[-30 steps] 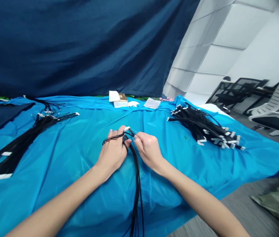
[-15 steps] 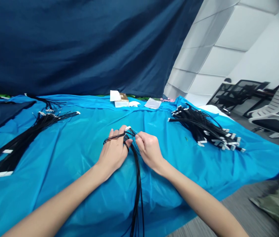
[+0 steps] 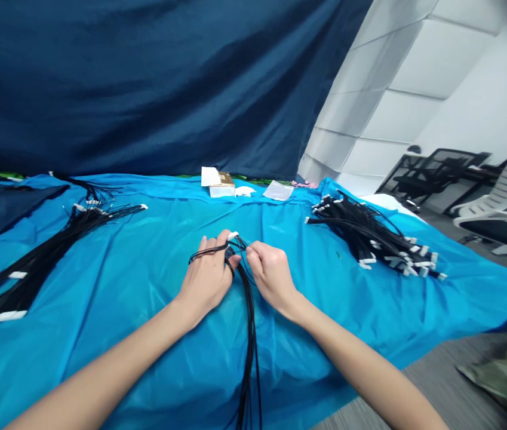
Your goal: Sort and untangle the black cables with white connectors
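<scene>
Black cables with a white connector at their upper end hang down over the front of the blue cloth. My left hand is closed around the cables just below the connector, and a strand loops across the backs of its fingers. To the right, my right hand pinches several thin strands close to the connector; its fingertips hide where these end. The hands are a short gap apart, joined by the strands.
Bundled black cables with white connectors lie at the left. A heap of similar cables lies at the right on the blue cloth. Toward the back are a small box and a clear bag. An office chair stands beyond.
Both hands keep nearly the same grip on the cables and strands. The whole view has shifted slightly downward in the picture.
</scene>
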`<control>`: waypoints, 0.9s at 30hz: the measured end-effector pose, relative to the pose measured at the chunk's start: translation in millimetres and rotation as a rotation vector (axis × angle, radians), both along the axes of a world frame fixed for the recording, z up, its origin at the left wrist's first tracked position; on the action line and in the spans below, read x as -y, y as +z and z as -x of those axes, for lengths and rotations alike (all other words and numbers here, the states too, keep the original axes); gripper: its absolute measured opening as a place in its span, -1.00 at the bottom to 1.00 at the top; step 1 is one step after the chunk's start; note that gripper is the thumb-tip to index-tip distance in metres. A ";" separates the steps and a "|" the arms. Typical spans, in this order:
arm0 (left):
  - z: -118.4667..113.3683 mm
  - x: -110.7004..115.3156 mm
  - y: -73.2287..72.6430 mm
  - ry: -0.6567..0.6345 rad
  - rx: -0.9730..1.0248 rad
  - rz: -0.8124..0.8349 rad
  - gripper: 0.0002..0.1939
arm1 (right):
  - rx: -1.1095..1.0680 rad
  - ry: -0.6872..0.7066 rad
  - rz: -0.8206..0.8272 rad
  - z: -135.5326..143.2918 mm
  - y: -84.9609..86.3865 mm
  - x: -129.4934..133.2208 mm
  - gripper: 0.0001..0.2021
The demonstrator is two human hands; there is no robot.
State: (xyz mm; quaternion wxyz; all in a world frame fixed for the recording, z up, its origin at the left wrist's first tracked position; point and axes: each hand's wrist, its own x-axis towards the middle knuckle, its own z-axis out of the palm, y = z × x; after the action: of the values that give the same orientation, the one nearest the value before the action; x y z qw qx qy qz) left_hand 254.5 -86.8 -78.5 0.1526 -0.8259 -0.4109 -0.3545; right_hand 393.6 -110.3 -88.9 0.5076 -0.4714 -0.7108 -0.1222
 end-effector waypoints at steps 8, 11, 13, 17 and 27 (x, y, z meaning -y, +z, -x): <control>0.8 -0.3 -0.6 0.009 -0.002 0.007 -0.50 | -0.002 -0.001 0.006 0.6 -0.8 -0.3 -0.69; 0.3 -0.3 -0.7 0.011 0.001 0.009 -0.50 | -0.013 -0.002 0.001 0.9 -0.8 0.2 -0.69; -0.1 -0.6 -0.8 0.010 0.001 0.009 -0.50 | -0.017 -0.001 0.000 1.3 -0.4 0.9 -0.69; -0.2 -1.0 -0.6 0.005 -0.003 -0.006 -0.51 | -0.018 -0.003 -0.008 2.1 0.6 1.9 -0.69; 0.6 -0.3 -0.9 -0.004 0.005 -0.003 -0.52 | -0.041 0.004 0.019 2.5 1.8 2.0 -0.69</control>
State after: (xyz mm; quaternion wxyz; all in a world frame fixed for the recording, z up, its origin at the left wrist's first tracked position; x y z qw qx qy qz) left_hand 253.9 -86.5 -79.4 0.1520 -0.8257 -0.4091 -0.3573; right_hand 391.1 -112.3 -87.1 0.5178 -0.4772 -0.7023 -0.1048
